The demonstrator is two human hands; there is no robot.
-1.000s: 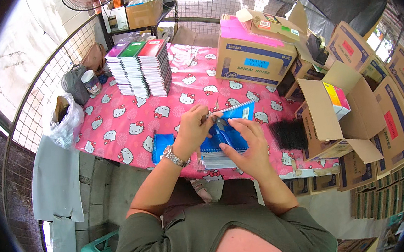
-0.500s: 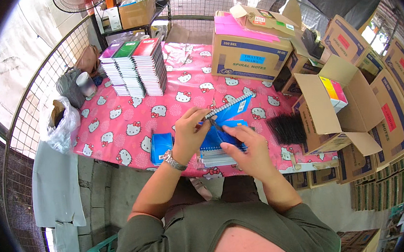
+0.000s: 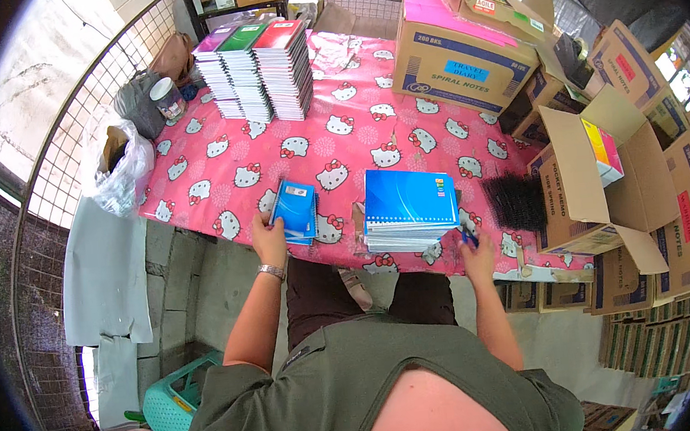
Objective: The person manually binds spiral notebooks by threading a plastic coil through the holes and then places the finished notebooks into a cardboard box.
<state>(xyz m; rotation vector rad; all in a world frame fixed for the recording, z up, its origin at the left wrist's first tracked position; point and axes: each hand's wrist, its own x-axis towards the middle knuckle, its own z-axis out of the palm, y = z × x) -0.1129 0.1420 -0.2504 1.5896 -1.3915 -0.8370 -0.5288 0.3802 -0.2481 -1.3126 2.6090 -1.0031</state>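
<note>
Table [image 3: 193, 167] spans the workspace, draped in pink cloth printed with white cat faces. At its far right stands a closed-sided brown carton [image 3: 465, 86] with a bright pink sheet across the top; nearer the person, on the right, an open carton [image 3: 561, 196] has its flaps spread and a yellow-and-pink box [image 3: 604, 152] inside. Far left: three tall piles of notebooks [image 3: 255, 80], purple, green and red covers uppermost, side by side. Front centre: stack of large blue covers [image 3: 409, 197], a row of holes along the edge toward the person. Clear plastic bag [image 3: 121, 173] at the left edge. Bundle of black coils [image 3: 516, 200] beside the open carton. Small blue notebooks [image 3: 295, 207] lie piled near the front edge, left of the blue stack and apart from it. Left hand [image 3: 269, 238] touches their left side, thumb over the top cover; whether it pinches them cannot be told. Right hand [image 3: 480, 254], just right of the blue stack, has its fingers wrapped around a blue-handled tool [image 3: 469, 238], whose working end is too small to make out. Silver wristwatch [image 3: 270, 271] on the left wrist.
</note>
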